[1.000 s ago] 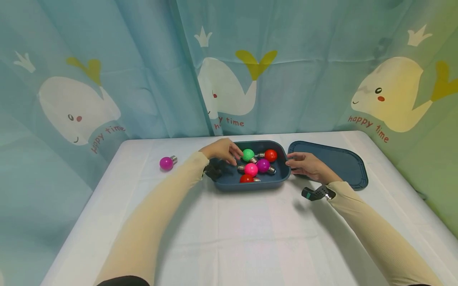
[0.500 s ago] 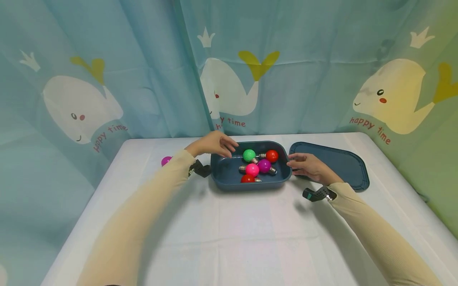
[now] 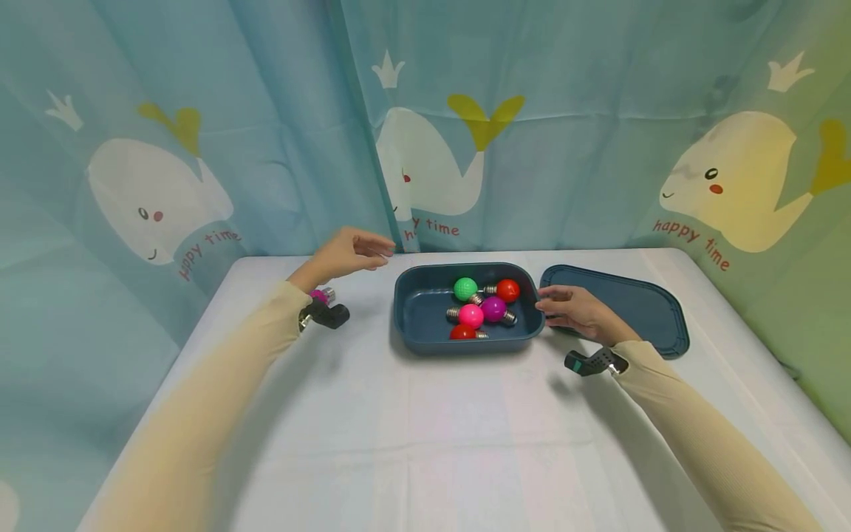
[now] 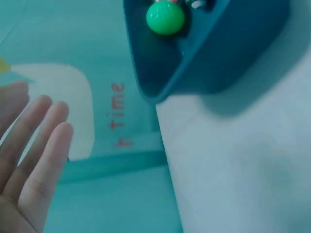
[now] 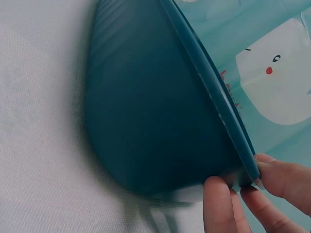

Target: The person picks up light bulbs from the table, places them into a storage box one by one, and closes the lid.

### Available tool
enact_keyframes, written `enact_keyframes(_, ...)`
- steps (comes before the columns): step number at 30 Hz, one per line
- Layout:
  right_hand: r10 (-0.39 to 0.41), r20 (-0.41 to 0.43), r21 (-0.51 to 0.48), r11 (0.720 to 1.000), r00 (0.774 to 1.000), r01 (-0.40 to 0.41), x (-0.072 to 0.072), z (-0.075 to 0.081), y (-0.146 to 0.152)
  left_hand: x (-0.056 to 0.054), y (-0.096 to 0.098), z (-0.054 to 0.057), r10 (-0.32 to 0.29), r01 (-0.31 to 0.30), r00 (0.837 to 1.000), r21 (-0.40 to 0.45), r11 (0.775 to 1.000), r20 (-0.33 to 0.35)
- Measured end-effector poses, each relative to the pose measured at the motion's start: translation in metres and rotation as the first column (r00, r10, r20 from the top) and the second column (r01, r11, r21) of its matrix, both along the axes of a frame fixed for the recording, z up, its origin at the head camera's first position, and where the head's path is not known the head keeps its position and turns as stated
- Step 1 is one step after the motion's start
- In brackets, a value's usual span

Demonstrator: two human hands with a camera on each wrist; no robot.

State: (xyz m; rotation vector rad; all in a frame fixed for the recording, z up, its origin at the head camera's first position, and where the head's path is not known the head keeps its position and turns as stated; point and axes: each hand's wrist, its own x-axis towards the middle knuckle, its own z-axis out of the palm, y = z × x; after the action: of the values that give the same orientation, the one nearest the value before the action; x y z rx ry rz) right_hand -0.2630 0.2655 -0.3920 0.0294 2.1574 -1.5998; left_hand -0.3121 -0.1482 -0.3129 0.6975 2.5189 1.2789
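A dark blue box [image 3: 465,346] stands on the table with several toy light bulbs inside, among them a green bulb [image 3: 465,289], a purple bulb [image 3: 494,309] and a pink bulb [image 3: 471,316]. My right hand [image 3: 577,307] holds the box's right end; in the right wrist view the thumb [image 5: 282,177] is at the rim and the fingers lie against the outer wall. My left hand [image 3: 349,253] is raised left of the box, fingers extended and holding nothing. Another purple bulb [image 3: 326,295] lies on the table, partly hidden by the left wrist.
A dark blue lid [image 3: 638,307] lies flat right of the box, partly covered by the right hand. The white-covered table [image 3: 425,428] backs onto a blue curtain [image 3: 286,148] printed with whales. Each wrist wears a black camera strap.
My left hand has moved left, from over the box to beside it, near the loose purple bulb. The right hand has stayed at the box's end.
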Motion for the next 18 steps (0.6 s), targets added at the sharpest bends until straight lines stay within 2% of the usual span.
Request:
enact_keyframes(5,0.015,-0.006,-0.009,1.000,1.000,-0.015,0.001,0.001,0.001,0.008,-0.023,-0.002,0.088,-0.085,0.991,0.032,0.996,-0.097)
enact_keyframes(12,0.010,-0.008,-0.015,1.000,1.000,-0.011,0.000,-0.001,0.002,0.018,-0.055,-0.016,0.229,-0.227,0.960,0.030,0.973,-0.160)
enact_keyframes(16,0.007,-0.009,-0.016,1.000,1.000,-0.007,0.000,-0.001,0.003,0.022,-0.071,-0.029,0.303,-0.299,0.930,0.051,0.953,-0.207)
enact_keyframes(18,0.000,-0.005,-0.014,1.000,1.000,0.000,0.000,0.000,0.002,0.024,-0.077,-0.036,0.349,-0.343,0.909,0.067,0.937,-0.230)
